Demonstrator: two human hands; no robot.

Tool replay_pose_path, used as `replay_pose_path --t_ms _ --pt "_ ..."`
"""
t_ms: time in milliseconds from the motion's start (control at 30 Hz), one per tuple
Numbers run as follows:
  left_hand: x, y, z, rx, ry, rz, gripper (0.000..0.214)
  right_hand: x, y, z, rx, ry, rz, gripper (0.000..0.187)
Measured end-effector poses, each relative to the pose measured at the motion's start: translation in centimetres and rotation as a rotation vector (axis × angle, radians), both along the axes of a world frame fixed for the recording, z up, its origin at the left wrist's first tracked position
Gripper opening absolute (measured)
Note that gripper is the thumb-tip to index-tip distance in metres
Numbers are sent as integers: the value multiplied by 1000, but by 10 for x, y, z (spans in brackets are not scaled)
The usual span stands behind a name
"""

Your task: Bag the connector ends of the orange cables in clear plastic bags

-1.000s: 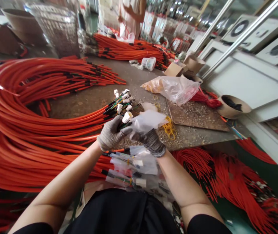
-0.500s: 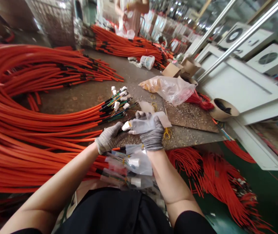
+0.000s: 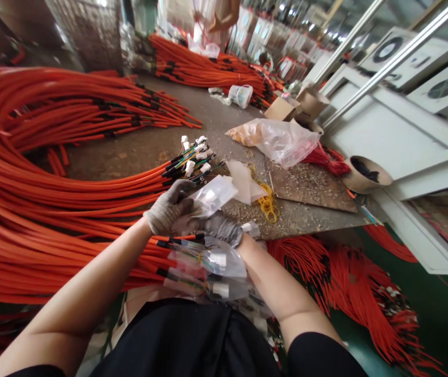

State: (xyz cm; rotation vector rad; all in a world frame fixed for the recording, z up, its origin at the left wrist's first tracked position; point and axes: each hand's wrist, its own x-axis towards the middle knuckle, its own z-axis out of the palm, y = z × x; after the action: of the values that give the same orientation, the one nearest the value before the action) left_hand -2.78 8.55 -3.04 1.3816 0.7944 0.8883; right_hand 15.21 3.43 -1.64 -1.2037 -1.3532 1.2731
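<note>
Translucent bag, long axis diagonal, free end pointing away rightward

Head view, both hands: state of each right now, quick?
Left hand: closed, holding the translucent bag at its left end.
Right hand: just below that bag, fingers blurred; open or closed cannot be told.

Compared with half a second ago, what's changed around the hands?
The right hand has moved left and toward the body, closer to the left hand at the edge of the translucent bag. The connector, bare at the bag's mouth earlier, no longer shows uncovered. Blur hides the right hand's grip. The white plugs beyond and the yellow rubber bands lie as before.
</note>
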Motion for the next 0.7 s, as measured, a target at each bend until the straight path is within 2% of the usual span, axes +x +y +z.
replay_pose_path --t_ms 133,200,267,333,367,433,467,500,533,600,700 --pt "-7 4 -3 128 191 -84 21 -5 2 5 -46 102 103 35" --pt "-12 3 -5 140 200 -130 22 -7 3 4 -14 136 113 34" --pt "-15 -3 -7 135 193 -155 27 -3 6 2 39 60 119 30" --pt "-13 -10 -11 157 269 -176 32 13 11 3 89 -174 134 23" --pt "-10 -13 -14 186 335 -165 34 28 13 4 107 -362 102 17" --pt "-1 -15 -21 268 485 -107 38 69 15 9 117 -817 -125 6" --pt "4 -15 -24 306 552 -79 40 94 14 12 48 -1047 -319 5" --pt "8 -13 -26 337 612 -59 41 119 13 13 -39 -1234 -489 14" --pt "11 -12 -27 359 664 -57 42 143 11 14 -139 -1368 -582 23" --pt "14 -9 -27 370 712 -111 42 179 7 12 -232 -1427 -568 21" --pt "11 -8 -21 353 643 -217 41 201 5 5 -248 -1437 -520 17"
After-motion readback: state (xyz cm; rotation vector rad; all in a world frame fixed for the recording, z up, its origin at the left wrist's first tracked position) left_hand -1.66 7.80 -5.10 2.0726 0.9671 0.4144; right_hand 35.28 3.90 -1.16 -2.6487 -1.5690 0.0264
